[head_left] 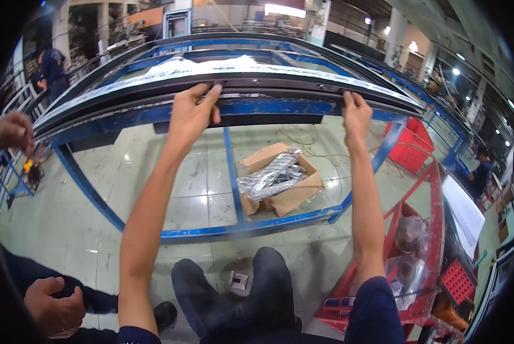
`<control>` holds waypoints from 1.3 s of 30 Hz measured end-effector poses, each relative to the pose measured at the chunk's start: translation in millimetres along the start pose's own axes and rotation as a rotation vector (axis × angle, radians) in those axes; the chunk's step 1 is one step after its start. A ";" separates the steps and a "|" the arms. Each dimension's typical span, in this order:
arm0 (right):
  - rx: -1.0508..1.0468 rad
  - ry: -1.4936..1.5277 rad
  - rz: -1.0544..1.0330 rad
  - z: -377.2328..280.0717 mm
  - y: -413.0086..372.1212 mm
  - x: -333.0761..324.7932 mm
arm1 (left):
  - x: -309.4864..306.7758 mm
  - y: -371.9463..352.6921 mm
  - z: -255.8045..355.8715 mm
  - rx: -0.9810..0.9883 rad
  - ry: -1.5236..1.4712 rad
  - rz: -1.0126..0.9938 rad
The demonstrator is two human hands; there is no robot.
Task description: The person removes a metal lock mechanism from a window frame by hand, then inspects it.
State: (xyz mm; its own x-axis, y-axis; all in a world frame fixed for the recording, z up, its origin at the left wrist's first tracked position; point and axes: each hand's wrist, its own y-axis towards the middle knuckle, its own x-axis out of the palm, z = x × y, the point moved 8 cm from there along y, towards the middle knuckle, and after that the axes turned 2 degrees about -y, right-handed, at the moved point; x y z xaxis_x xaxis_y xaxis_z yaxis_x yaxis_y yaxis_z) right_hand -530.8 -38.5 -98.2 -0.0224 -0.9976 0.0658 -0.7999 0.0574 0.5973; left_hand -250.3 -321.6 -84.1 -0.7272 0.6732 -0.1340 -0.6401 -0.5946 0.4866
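A long black frame profile [274, 84] runs along the near edge of a blue work table [268, 107]. My left hand [193, 113] is closed on the profile left of its middle, thumb and fingers at its face. Farther right, my right hand [357, 117] pinches the same profile with its fingertips; part of that grip is hidden. Small fittings show along the profile between my hands. Behind it lies a pale sheet with printed marks [211, 66] on the large frame.
Below the table sits an open cardboard box [297, 192] with plastic-wrapped parts. A red cart [426, 229] stands at right, near a red bin [412, 146]. Another person's hands [53, 307] are at left; people [53, 71] stand farther off. A small white piece [238, 281] lies between my legs.
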 end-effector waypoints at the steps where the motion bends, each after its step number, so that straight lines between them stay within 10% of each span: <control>1: 0.049 0.050 -0.015 -4.8 -3.5 1.8 | -2.7 1.8 -1.7 -0.007 -0.013 0.021; 25: 0.292 0.347 -0.464 -7.3 -1.7 13.0 | 0.6 3.4 -6.8 -0.159 -0.221 -0.030; 39: 0.094 0.550 -0.346 -35.0 -52.8 -25.9 | -1.6 11.0 -18.4 -0.178 -0.305 -0.040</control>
State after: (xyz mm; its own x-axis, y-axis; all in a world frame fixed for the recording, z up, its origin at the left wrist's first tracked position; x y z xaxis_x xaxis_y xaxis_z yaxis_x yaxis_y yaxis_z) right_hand -467.0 -14.3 -103.4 0.5359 -0.7906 0.2963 -0.7553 -0.2921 0.5867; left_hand -260.8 -337.3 -94.4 -0.6101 0.7821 0.1270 -0.7194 -0.6139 0.3248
